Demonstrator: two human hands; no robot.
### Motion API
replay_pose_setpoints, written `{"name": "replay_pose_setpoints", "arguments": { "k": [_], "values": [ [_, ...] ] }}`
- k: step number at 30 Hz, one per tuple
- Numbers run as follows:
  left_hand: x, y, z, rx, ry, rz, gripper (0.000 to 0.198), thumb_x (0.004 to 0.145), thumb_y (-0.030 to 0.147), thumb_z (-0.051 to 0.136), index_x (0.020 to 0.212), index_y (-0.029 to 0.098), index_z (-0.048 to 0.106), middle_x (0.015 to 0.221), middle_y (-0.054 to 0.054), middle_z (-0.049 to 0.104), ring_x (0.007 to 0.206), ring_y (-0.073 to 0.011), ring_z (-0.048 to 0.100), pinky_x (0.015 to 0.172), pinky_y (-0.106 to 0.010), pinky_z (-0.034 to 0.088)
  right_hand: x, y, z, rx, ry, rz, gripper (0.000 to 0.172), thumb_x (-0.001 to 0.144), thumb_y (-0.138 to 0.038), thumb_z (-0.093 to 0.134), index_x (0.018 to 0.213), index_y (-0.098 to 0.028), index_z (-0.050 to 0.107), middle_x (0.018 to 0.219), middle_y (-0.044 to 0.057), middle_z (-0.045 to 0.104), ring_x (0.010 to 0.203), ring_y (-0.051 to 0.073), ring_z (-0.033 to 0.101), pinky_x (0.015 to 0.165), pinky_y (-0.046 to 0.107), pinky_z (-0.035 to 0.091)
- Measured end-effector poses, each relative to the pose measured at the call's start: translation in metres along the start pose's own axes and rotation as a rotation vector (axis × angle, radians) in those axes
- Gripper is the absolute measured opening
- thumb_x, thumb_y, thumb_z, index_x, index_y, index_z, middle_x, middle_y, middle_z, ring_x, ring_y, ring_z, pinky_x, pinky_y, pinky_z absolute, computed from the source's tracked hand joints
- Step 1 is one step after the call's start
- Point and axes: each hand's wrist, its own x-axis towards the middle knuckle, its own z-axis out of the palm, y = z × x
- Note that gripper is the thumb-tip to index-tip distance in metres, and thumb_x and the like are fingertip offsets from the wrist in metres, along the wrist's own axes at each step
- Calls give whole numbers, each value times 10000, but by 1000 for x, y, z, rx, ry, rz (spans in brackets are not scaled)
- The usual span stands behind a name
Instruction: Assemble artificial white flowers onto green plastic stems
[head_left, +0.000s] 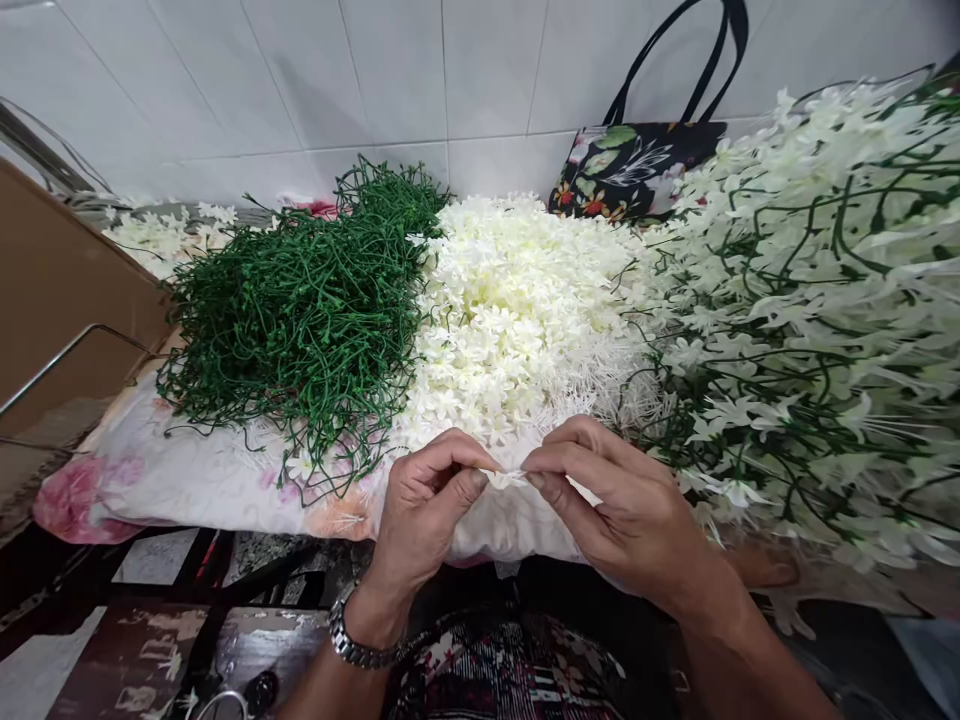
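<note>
Fingers [468, 486] pinching thin white petals [507, 480], wiry green stems [300, 310], star-shaped white blossoms [495, 310]

This seems to be a home used for handwork: heaped stems [300, 310] and flowers [510, 310] lie on a floral sheet [195, 485], near a bag [626, 165] and tiled wall [397, 70].

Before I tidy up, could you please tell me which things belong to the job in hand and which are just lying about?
Likely the job's: small white piece, pinched between left hand and right hand; green stems; loose white flowers; spiky white sprigs; stemmed flowers at right.

Apparently just lying about: flowered bag; brown board.
</note>
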Motion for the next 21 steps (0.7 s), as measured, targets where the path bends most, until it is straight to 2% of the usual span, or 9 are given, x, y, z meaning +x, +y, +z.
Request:
{"name": "replay_pose_setpoints", "arguments": {
  "k": [5,11,21],
  "values": [
    [-5,0,8,-40,22,-133,130,697,290,707,666,163,698,610,1,530,495,-83,390,451,-221,293,-5,0,3,66,-65,1,173,859,-78,456,828,-162,605,733,27,520,680,117,512,573,232,427],
    [-8,-1,14,-194,28,-313,234,606,360,761,608,143,673,494,42,430,430,-53,301,418,-204,214,-11,1,9,176,-57,40,156,853,-79,476,818,-157,606,711,17,525,653,107,517,566,224,429],
    [-10,-1,17,-316,79,-428,198,537,285,776,573,129,659,447,42,476,387,-38,337,412,-192,238,-16,4,14,192,-57,34,140,846,-81,492,789,-169,584,696,7,526,640,105,519,562,218,432]
  ]
}}
